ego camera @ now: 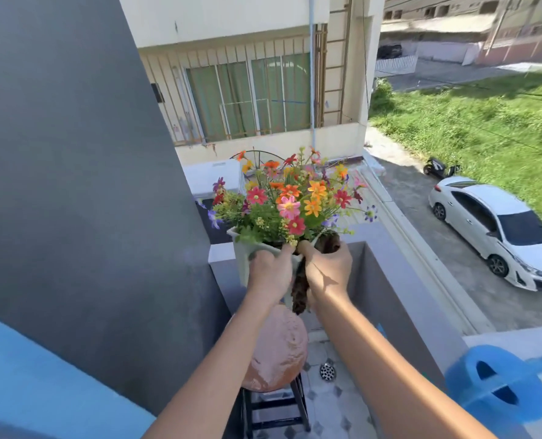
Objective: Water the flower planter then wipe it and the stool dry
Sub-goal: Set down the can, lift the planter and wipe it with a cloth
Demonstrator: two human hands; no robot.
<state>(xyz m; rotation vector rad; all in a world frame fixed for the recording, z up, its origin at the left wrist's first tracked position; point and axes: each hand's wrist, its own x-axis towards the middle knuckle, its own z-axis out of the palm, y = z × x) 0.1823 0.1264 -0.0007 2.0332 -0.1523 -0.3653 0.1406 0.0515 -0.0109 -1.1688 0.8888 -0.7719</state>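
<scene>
Wiping step: you are drying the flower planter [242,255] with a brown cloth [299,288].
Planter position: it is raised above the round-topped stool [276,350]; contact with the stool is not visible, and the forearm hides the gap between them.
Left hand [269,272]: your fingers curl round the near wall of the planter just below its rim and steady it.
Right hand [328,269]: your fingers clench the cloth against the planter's right side, near the rim; a tail of cloth hangs down between your wrists.
Technique: keep the left grip firm and low, and draw the cloth down each wall in turn.
Flowers [290,201]: keep the cloth off the stems, since the blooms overhang the rim.
Risk: the planter sits near the balcony parapet [390,280]; hold it level and inboard.
Watering can [497,384]: the blue can rests at lower right, well apart from both hands.
Next: the stool top appears to need wiping afterwards.
</scene>
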